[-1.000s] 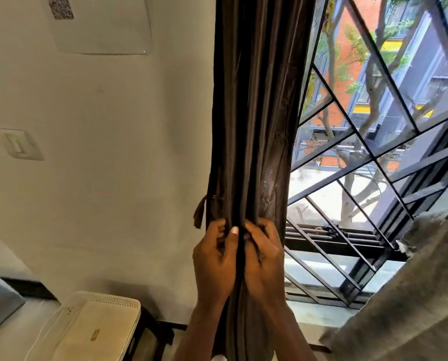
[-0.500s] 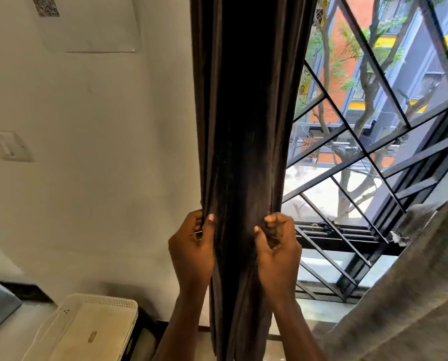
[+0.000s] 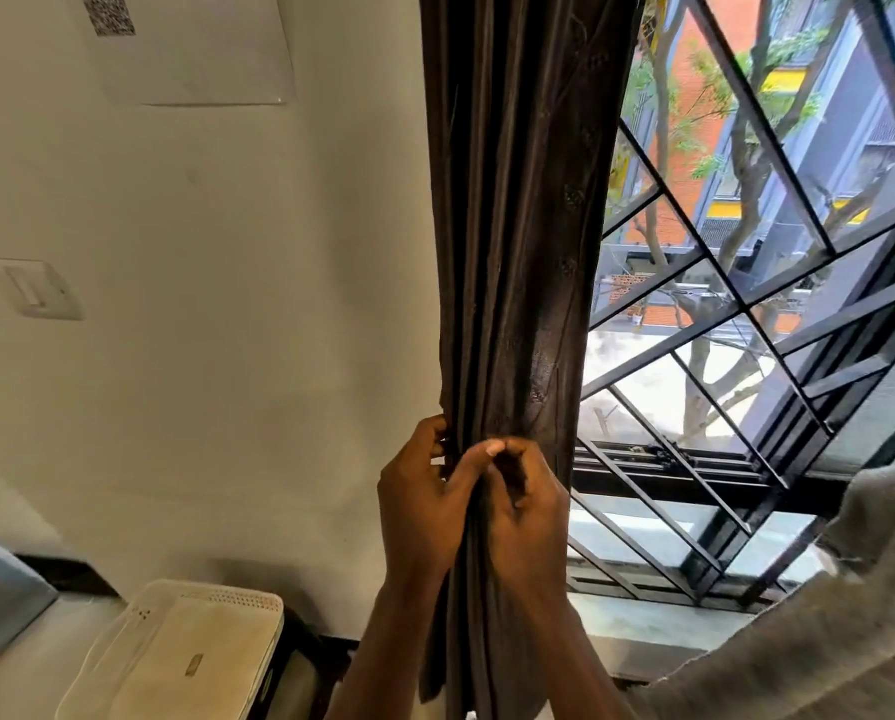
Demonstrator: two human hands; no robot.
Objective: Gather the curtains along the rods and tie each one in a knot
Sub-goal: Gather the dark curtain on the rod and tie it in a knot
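Brown curtain (image 3: pixel 518 252): hangs bunched above and between the hands, beside the window grille (image 3: pixel 746 314). Left hand (image 3: pixel 424 506) and right hand (image 3: pixel 531 517): touching, fingers curled round the folds, probably compressing them into a rope for knotting.

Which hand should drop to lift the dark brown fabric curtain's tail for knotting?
Probably the right hand: it pinches front folds of the dark brown fabric curtain, while the left hand wraps the bunch's edge, thumb across, and can keep hold.
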